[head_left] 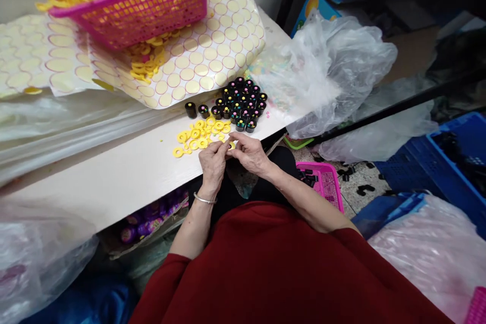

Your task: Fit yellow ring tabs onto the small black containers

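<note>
At the table's front edge my two hands meet, fingers pinched together. Between the thumb and forefinger of my right hand (pixel 249 153) is a small yellow ring (pixel 231 146), partly covered by the fingers. The fingertips of my left hand (pixel 213 163) close against its left side. Just beyond the hands lies a loose pile of yellow rings with small tabs (pixel 195 133). Behind that pile, a cluster of small black cups (pixel 245 98) stands upright, with pink, yellow and green bits in their tops. One black cup (pixel 190 109) stands at the cluster's left end.
A pink basket (pixel 152 10) heaped with yellow pieces sits on sheets of round stickers (pixel 205 55) at the back. A clear plastic bag (pixel 326 71) with small coloured bits lies at right. Below are a pink basket (pixel 329 185), a blue crate (pixel 417 167) and purple items (pixel 152 217).
</note>
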Motion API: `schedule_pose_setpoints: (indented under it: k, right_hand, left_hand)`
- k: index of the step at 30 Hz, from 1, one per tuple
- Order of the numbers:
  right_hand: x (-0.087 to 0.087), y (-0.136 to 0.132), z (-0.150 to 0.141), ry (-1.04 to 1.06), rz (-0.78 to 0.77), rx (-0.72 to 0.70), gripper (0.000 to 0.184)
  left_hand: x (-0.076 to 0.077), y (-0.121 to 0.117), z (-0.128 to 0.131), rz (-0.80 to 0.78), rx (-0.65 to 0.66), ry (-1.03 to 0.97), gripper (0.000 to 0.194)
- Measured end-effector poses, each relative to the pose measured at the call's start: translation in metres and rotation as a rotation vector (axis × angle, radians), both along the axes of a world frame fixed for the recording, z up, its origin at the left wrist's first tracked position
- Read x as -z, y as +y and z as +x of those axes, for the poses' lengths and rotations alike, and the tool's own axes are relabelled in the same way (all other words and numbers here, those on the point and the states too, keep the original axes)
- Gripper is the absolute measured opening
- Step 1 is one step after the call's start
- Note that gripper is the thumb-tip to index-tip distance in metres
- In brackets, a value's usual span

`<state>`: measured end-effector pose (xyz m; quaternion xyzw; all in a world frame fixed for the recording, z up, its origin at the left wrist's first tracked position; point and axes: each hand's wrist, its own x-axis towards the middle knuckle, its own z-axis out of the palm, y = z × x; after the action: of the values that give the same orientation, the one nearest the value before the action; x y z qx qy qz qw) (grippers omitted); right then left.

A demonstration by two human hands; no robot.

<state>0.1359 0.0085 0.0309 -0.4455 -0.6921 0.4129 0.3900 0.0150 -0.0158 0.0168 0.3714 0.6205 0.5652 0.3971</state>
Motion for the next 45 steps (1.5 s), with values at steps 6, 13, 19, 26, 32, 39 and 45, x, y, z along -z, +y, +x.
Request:
schedule_pose_setpoints:
  k: [6, 13, 19, 26, 32, 39, 45]
  right_hand:
    - [0.001, -0.010, -0.019, 0.411, -0.418, 0.218, 0.030]
    - [-0.001, -0.006, -0.029, 0.550, -0.669, 0.311, 0.026]
    - [-0.002, -0.003, -0.025, 0.525, -0.717, 0.307, 0.027]
    - [0.004, 0.006, -0.027, 0.477, -0.681, 0.263, 0.021]
    - [-0.003, -0.009, -0.020, 0.611, -0.699, 0.230, 0.016]
    - [-0.011, -0.035, 0.022, 0.593, -0.922, 0.155, 0.039]
    - [-0.009, -0.031, 0.060, 0.599, -1.048, -0.175, 0.041]
  left_hand:
    - [0.003, 0.000, 0.003, 0.000, -0.010, 0.089, 0.029]
    - [-0.008, -0.004, 0.015, -0.053, -0.057, -0.145, 0.027]
    - [-0.002, 0.000, 0.015, -0.075, -0.080, -0.151, 0.023]
    - [0.003, 0.003, 0.005, -0.081, 0.028, -0.095, 0.029]
    - [0.006, -0.005, -0.008, 0.079, 0.286, -0.035, 0.038]
    - [-0.011, -0.027, 0.004, 0.223, 0.578, 0.195, 0.031]
    - [-0.009, -0.025, 0.011, 0.318, 0.758, 0.291, 0.040]
